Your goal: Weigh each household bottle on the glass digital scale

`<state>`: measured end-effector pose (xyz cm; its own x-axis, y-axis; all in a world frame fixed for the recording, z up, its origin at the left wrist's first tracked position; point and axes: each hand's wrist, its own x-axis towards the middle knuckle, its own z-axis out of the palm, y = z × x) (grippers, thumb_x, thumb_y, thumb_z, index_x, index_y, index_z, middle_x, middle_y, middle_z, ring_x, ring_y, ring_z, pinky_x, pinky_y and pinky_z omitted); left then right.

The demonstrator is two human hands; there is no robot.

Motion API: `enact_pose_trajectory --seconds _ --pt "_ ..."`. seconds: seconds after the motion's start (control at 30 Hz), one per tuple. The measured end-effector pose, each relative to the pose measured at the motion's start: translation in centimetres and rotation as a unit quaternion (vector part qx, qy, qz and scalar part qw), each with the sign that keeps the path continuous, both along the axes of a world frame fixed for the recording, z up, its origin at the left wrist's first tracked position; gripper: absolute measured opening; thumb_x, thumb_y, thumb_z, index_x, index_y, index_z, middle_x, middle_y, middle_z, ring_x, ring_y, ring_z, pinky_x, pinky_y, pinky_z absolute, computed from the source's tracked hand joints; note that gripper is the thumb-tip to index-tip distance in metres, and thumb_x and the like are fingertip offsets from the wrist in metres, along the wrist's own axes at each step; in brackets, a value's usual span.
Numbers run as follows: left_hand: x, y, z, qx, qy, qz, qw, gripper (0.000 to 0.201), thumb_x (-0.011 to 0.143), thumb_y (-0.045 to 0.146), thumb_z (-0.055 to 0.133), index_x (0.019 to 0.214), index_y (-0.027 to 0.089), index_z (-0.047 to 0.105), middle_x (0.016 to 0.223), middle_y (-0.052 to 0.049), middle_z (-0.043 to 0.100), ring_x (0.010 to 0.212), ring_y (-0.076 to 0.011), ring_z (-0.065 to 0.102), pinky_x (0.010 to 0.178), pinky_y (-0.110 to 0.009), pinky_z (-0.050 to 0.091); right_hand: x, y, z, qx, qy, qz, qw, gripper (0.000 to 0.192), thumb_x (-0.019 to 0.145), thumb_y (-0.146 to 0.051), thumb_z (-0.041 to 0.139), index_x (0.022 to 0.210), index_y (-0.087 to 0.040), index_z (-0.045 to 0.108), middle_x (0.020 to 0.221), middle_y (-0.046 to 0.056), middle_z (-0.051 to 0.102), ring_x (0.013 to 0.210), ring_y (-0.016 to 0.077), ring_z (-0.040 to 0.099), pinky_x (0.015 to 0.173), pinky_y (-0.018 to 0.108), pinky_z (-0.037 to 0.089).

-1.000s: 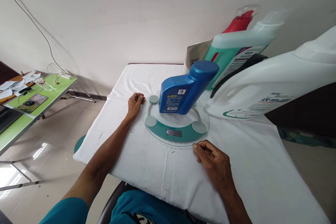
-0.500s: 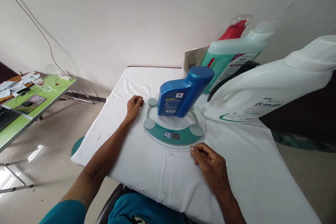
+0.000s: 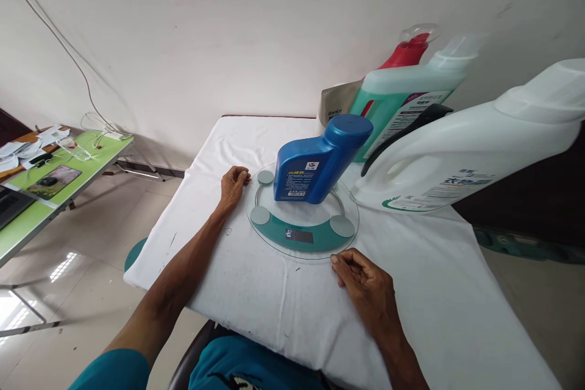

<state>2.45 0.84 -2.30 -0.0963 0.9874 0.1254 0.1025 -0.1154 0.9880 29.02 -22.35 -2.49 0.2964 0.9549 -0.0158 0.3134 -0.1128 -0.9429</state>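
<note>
Right now the blue bottle (image 3: 315, 164) stands upright on the round glass scale (image 3: 301, 216), near the middle of the plate and a little toward the far side, with its cap (image 3: 348, 130) leaning over to the right. Neither hand has hold of it. The left hand (image 3: 233, 184) rests on the counter (image 3: 256, 292) with its fingers loosely curled, the tips touching or just beside the left rim of the scale; its grip holds nothing. The right hand (image 3: 365, 283) lies at the near rim, fingers half curled, knuckles just touching the glass, its grip likewise empty.

The likeliest trouble is a false reading: any weight from either hand on the rim would press the plate, and the display (image 3: 300, 235) already looks nearly blank. A nudge at the rim could also slide the scale on the loose white cloth. The bottle is top-heavy toward its cap, so a bump could tip it to the right, onto the big white jug (image 3: 466, 146) just beside the scale.

Behind that jug stand a green bottle (image 3: 402, 103) and a red one (image 3: 404, 55), with a paper bag (image 3: 336, 103) against the pale wall. To the left, well apart, a green table (image 3: 59, 180) carries papers and cables above a glossy tiled floor.
</note>
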Motion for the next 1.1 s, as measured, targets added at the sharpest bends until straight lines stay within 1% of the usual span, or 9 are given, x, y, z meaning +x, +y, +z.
enact_pose_trajectory --seconds 0.53,0.6,0.7,0.77,0.83,0.9,0.93,1.03,1.1 --pt "0.1 -0.1 0.1 -0.004 0.012 0.003 1.000 0.014 0.090 0.033 0.066 0.092 0.019 0.070 0.086 -0.006 0.075 0.077 -0.0187 0.071 0.078 -0.036 0.060 0.0 0.0 -0.2 0.002 -0.008 0.001 1.000 0.043 0.095 -0.062 0.066 0.073 -0.025 0.060 0.059 -0.004 0.051 0.055 0.0146 0.049 0.053 0.027 0.040" --pt "0.1 0.0 -0.1 -0.007 0.013 0.002 1.000 0.018 0.092 0.036 0.066 0.092 0.019 0.069 0.086 -0.006 0.074 0.077 -0.0191 0.071 0.078 -0.036 0.059 0.0 0.0 -0.2 -0.002 -0.005 0.003 1.000 0.042 0.095 -0.061 0.066 0.074 -0.025 0.060 0.060 -0.004 0.051 0.056 0.0146 0.049 0.054 0.027 0.041" --pt "0.2 -0.2 0.1 0.005 0.022 0.008 1.000 0.032 0.096 0.050 0.064 0.092 0.019 0.068 0.090 -0.009 0.074 0.080 -0.0207 0.072 0.078 -0.037 0.059 0.1 0.0 -0.3 -0.001 -0.004 0.004 1.000 0.041 0.095 -0.060 0.066 0.074 -0.025 0.060 0.063 -0.003 0.053 0.057 0.0146 0.050 0.055 0.027 0.042" --pt "0.5 -0.9 1.0 0.052 0.038 0.021 0.998 0.040 0.098 0.059 0.061 0.102 0.019 0.067 0.100 -0.011 0.075 0.089 -0.0228 0.073 0.082 -0.039 0.059 0.2 0.0 -0.3 0.000 -0.010 0.008 1.000 0.043 0.096 -0.061 0.065 0.074 -0.024 0.060 0.065 -0.002 0.055 0.057 0.0144 0.050 0.054 0.026 0.042" --pt "1.1 -2.1 2.4 0.127 0.056 0.012 0.990 0.050 0.096 0.064 0.063 0.119 0.020 0.065 0.116 -0.014 0.073 0.103 -0.0258 0.072 0.092 -0.042 0.058 0.3 0.0 -0.2 -0.001 -0.014 0.017 1.000 0.044 0.096 -0.063 0.064 0.075 -0.024 0.060 0.066 -0.001 0.057 0.057 0.0144 0.049 0.053 0.026 0.042" --pt "2.2 -3.4 4.1 0.190 0.067 -0.039 0.979 0.068 0.088 0.066 0.074 0.138 0.022 0.057 0.132 -0.017 0.069 0.120 -0.0304 0.069 0.104 -0.046 0.054 0.3 0.0 -0.2 -0.003 -0.011 0.018 1.000 0.045 0.096 -0.064 0.064 0.075 -0.024 0.060 0.065 -0.002 0.055 0.057 0.0144 0.048 0.052 0.026 0.041" --pt "2.8 -3.9 4.8 0.205 0.072 -0.074 0.973 0.081 0.082 0.065 0.081 0.145 0.023 0.052 0.139 -0.018 0.066 0.128 -0.0331 0.066 0.110 -0.049 0.051 0.3 0.0 -0.1 -0.005 -0.008 0.015 1.000 0.046 0.096 -0.065 0.064 0.075 -0.024 0.060 0.065 -0.002 0.053 0.057 0.0143 0.048 0.052 0.025 0.040" --pt "5.0 -4.8 6.4 0.183 0.074 -0.148 0.969 0.114 0.064 0.054 0.099 0.158 0.026 0.039 0.153 -0.019 0.059 0.143 -0.0378 0.057 0.122 -0.053 0.044 0.2 -0.1 -0.2 -0.009 -0.007 0.008 1.000 0.048 0.096 -0.065 0.063 0.074 -0.024 0.057 0.064 -0.003 0.049 0.058 0.0138 0.046 0.053 0.025 0.038" --pt "6.2 -4.6 6.9 0.138 0.057 -0.169 0.974 0.120 0.059 0.048 0.103 0.158 0.026 0.040 0.152 -0.017 0.060 0.142 -0.0372 0.059 0.121 -0.052 0.047 0.2 -0.2 -0.5 -0.006 -0.012 0.006 1.000 0.048 0.096 -0.066 0.063 0.073 -0.024 0.055 0.064 -0.004 0.048 0.057 0.0135 0.045 0.054 0.024 0.039"
